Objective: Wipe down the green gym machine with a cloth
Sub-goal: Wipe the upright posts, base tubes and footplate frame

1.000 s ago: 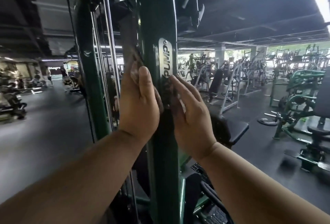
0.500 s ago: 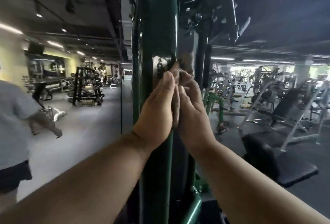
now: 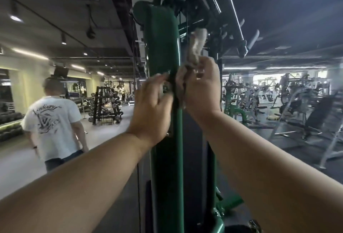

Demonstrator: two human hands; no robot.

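The green gym machine's upright post (image 3: 163, 43) rises straight ahead of me, top to bottom of the view. My right hand (image 3: 201, 91) grips a grey-brown cloth (image 3: 197, 45) just right of the post's edge, and the cloth's loose end sticks up above my fingers. My left hand (image 3: 153, 106) is raised against the front of the post, its fingers loosely curled near a small metal plate; motion blur hides whether it pinches anything.
A person in a white printed T-shirt (image 3: 52, 121) walks away on the left. A dumbbell rack (image 3: 105, 106) stands behind them. Benches and other machines (image 3: 289, 106) fill the right side. Black bars and handles (image 3: 232, 19) of the machine hang overhead.
My view has swung left and up along the post. My hands, pressed together on the cloth before, have parted; the right hand has lifted the cloth higher. The person on the left has walked further in.
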